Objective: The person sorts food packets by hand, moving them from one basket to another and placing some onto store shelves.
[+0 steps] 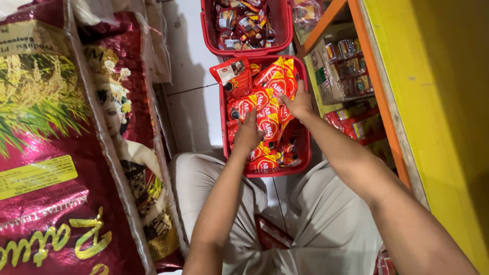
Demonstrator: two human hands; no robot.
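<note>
The fingers of the left hand (248,133) lie together, pressed flat on the red packets (265,109) in the near basket (303,153). Those of the right hand (299,103) are slightly spread over the packets at the basket's right side; whether they pinch one I cannot tell.

From the head camera, two red plastic baskets stand on the pale floor (191,71) in a line running away from the person. The near basket lies just past the knees, its long axis pointing away from the person. The far basket (208,30) touches its far end and holds darker small packets.

The red packets lie jumbled at many angles, overlapping, so an exact count is not possible; about ten show. One packet with a dark picture (233,76) leans on the near basket's far left corner, tilted left.

Two large red sacks (56,168) stand at the left. A yellow shelf unit (433,102) with an orange edge rises at the right, boxes of goods (346,71) inside.
</note>
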